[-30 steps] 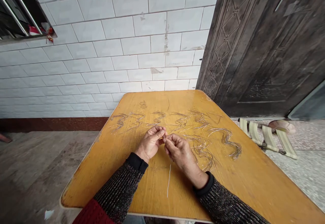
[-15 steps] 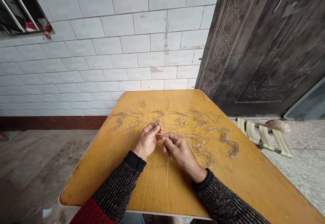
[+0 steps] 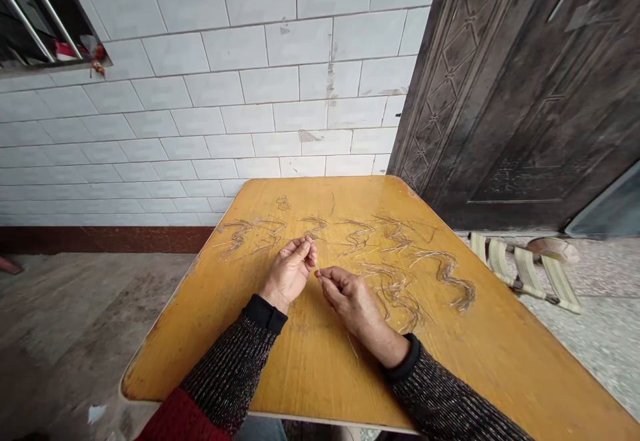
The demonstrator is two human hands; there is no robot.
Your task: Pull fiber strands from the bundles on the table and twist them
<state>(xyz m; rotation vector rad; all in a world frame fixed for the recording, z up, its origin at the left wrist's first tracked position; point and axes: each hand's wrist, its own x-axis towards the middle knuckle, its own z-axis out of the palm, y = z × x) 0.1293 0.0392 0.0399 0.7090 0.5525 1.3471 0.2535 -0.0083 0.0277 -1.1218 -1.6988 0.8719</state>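
Note:
Thumb and fingertips of my left hand (image 3: pixel 287 274) pinch one end of a thin wire (image 3: pixel 316 265). My right hand (image 3: pixel 356 304), just to the right and slightly nearer to me, pinches the same wire, so a short stretch runs between the hands. Its loose tail hangs below my right hand. Both hands are above the yellow wooden table (image 3: pixel 310 374). Bunches of similar zigzag-bent wire lie around them: one bundle (image 3: pixel 395 291) beside my right hand and another (image 3: pixel 453 280) farther right. The fingertips hide the exact grip points.
Several more wire bunches (image 3: pixel 360 236) lie in a row across the table behind my hands. Small wire coils (image 3: pixel 283 202) sit near the far edge. A tiled wall (image 3: pixel 270 84) stands behind, a dark carved door (image 3: pixel 520 108) at right, and a strapped seat (image 3: pixel 527 271) beside the table.
My fingers have shifted slightly on the wire, and a straight stretch now shows between them. The loose tail has swung right, under my right hand. The view has shifted slightly.

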